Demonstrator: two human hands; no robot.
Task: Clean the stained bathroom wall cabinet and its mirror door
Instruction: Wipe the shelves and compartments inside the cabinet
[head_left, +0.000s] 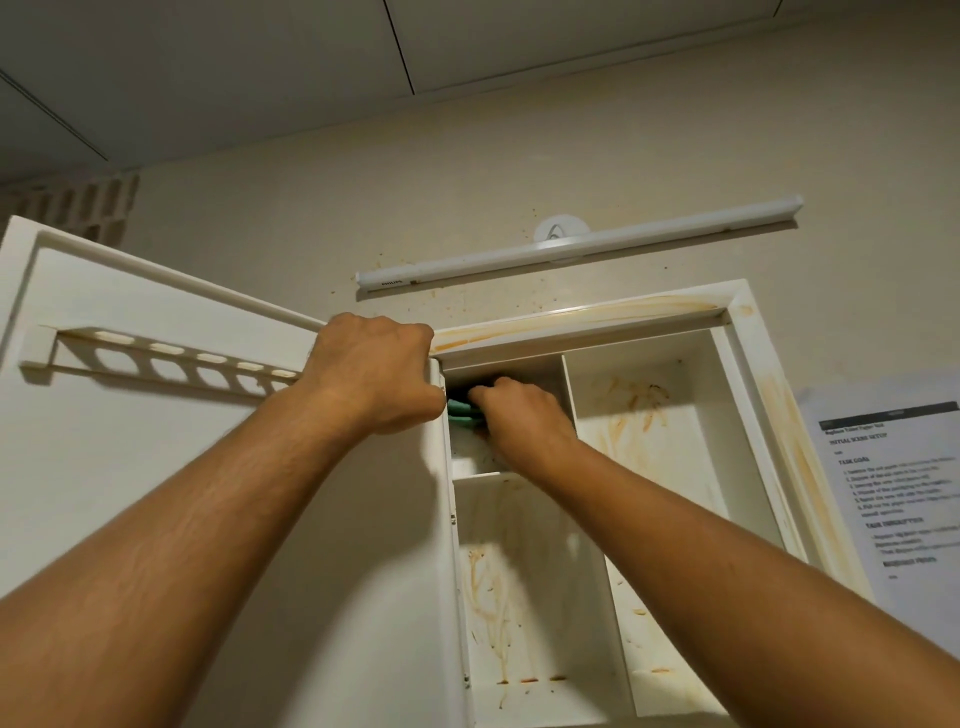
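Here the wall cabinet (748, 332) hangs open above eye level, its door (156, 493) swung out to the cabinet's left so that only the white inner face shows; the mirror side is hidden. The left hand (374, 374) has its fingers curled over the door's top edge, right at the cabinet's upper left corner, holding it steady. The right hand (519, 415) reaches into the cabinet's upper left compartment, fingers clenched on a green pad (460, 413) pressed against that compartment's left wall.

Orange-brown streaks show on the back of the tall right compartment, in the lower left compartment, and along the cabinet's top and right frame, so most of the cleaning looks to be ahead.

The cabinet looks like thin moulded plastic: light, stiff and smooth, likely slippery when wet. Its dividers are narrow and probably flex under hard scrubbing, so firm but moderate pressure seems wise. The door hangs on small hinges on the cabinet's left side; bracing it close to that side, as now, puts less strain on them than pulling at the free edge. The pad appears soft and squeezable.

A slotted rack (171, 358) runs across the door. Above the cabinet is a light bar (571, 244); to its right, a printed sheet (893, 478).
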